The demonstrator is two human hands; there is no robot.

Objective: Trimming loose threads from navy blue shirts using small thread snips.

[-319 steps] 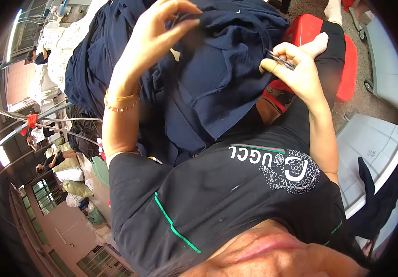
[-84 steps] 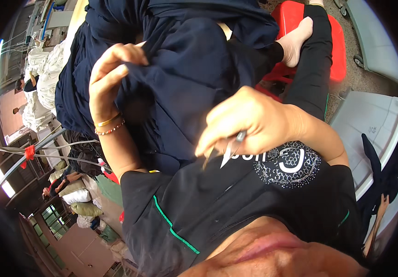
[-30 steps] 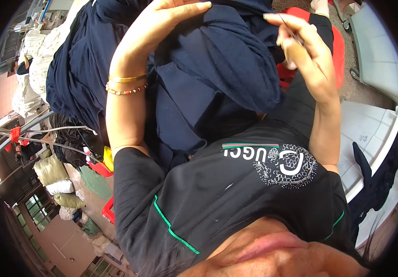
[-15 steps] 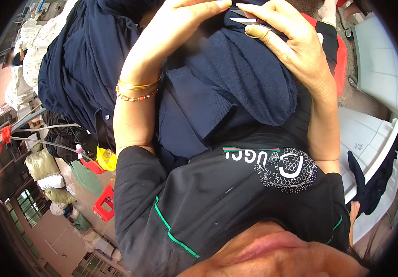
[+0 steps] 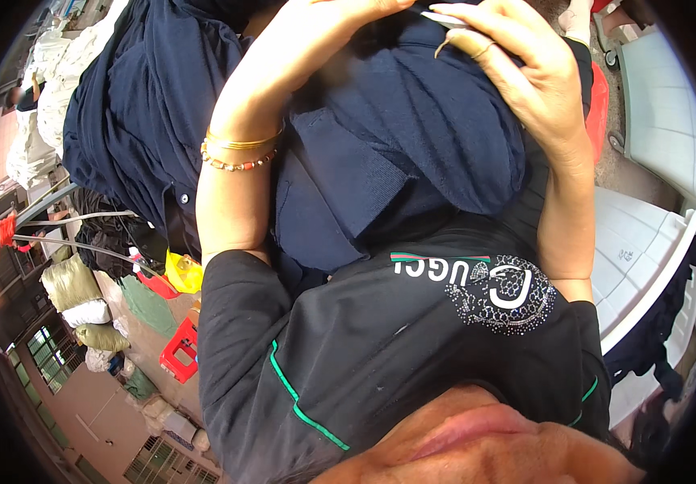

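Both hands work at the far edge of the view on a navy blue garment (image 5: 412,145) that lies bunched over the person's lap. The left hand (image 5: 340,20) has its grip clenched on a fold of the cloth. The right hand (image 5: 517,68) pinches small metal snips (image 5: 445,16) just beside it, touching the cloth. On the far left, stuffed pale sacks (image 5: 69,286) sit by a red plastic stool (image 5: 180,359) on the concrete floor (image 5: 154,319). A white plastic chair (image 5: 646,258) stands to the right.
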